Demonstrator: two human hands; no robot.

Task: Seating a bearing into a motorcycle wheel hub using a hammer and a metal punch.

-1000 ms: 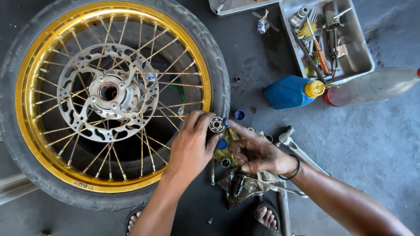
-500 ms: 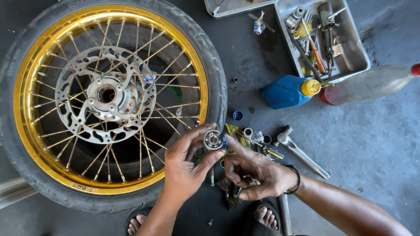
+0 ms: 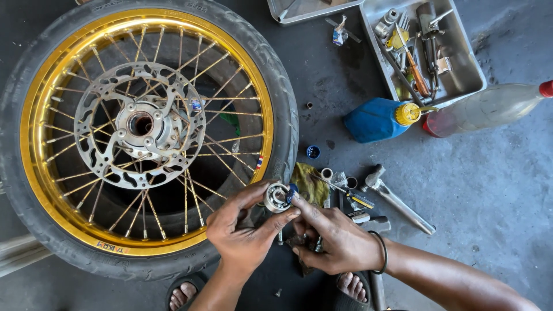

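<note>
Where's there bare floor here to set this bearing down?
Bare floor lies right of the hammer, below the clear bottle. A smaller patch sits between the wheel and the blue bottle. It is crowded around the rag beside both hands, and in the tool tray.

- The wheel [image 3: 144,138] runs off the left edge, so the tyre's far-left side is lost.
- The left hand [image 3: 242,233] covers the near part of the bearing [image 3: 278,197]; the balls inside are too small to count.
- The right hand [image 3: 337,239] hides whatever its curled fingers grip, and its forefinger covers most of a small blue piece [image 3: 293,192] by the bearing.
- The metal tray [image 3: 466,69] is cut by the top edge; its tools overlap in a jumble.
- The clear bottle [image 3: 489,106] leaves the frame at its red cap.
- Both feet, at the bottom edge, show toes only.
</note>
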